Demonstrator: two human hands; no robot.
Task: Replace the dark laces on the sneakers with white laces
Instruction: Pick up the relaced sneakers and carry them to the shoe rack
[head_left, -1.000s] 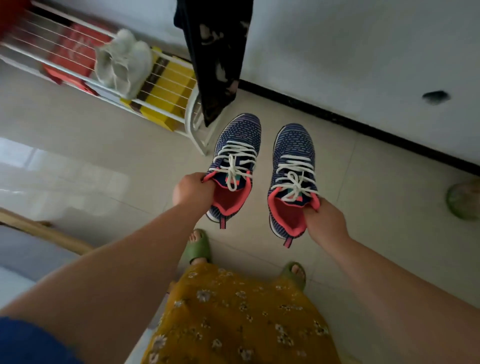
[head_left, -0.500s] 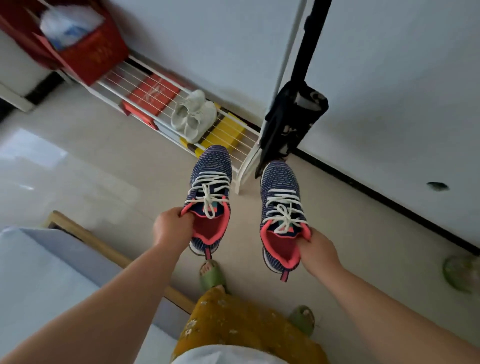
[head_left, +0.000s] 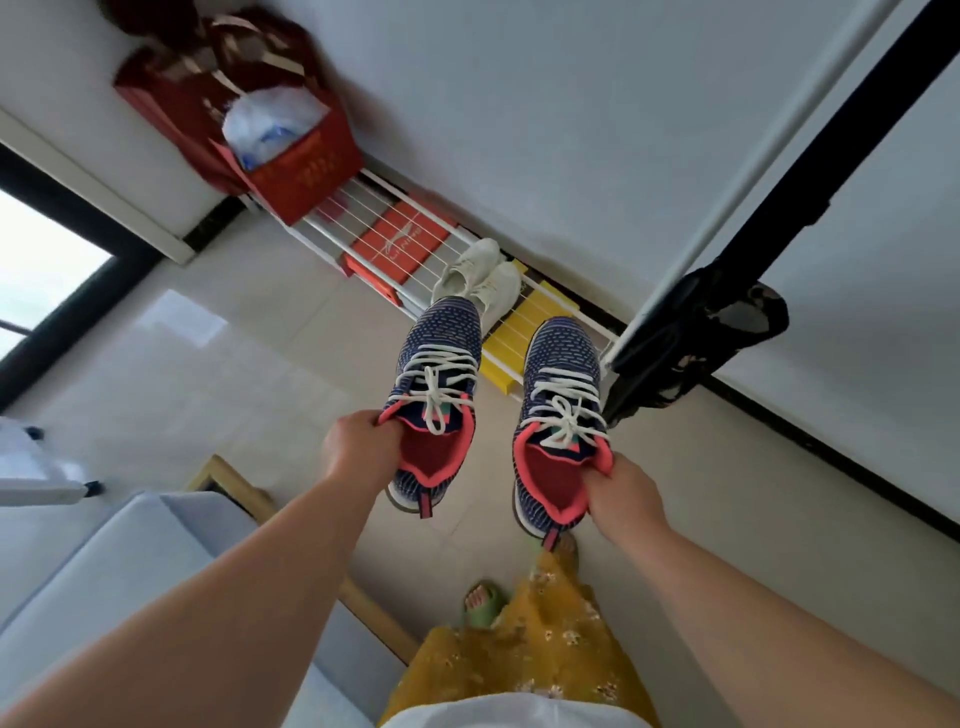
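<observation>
White wire shoe rack (head_left: 415, 228) against wall. Two navy knit sneakers with coral collars, white laces tied, held in the air above the tile floor: left hand (head_left: 358, 449) grip pinches left sneaker (head_left: 439, 364) collar, right hand (head_left: 621, 493) grip pinches right sneaker (head_left: 561, 374) collar.

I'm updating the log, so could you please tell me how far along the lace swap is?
Done, it seems: both sneakers carry tied white laces, with no dark ones visible. In hand: the left hand holds the left sneaker by its collar, the right hand the right sneaker. Left: probably only setting them down.
</observation>
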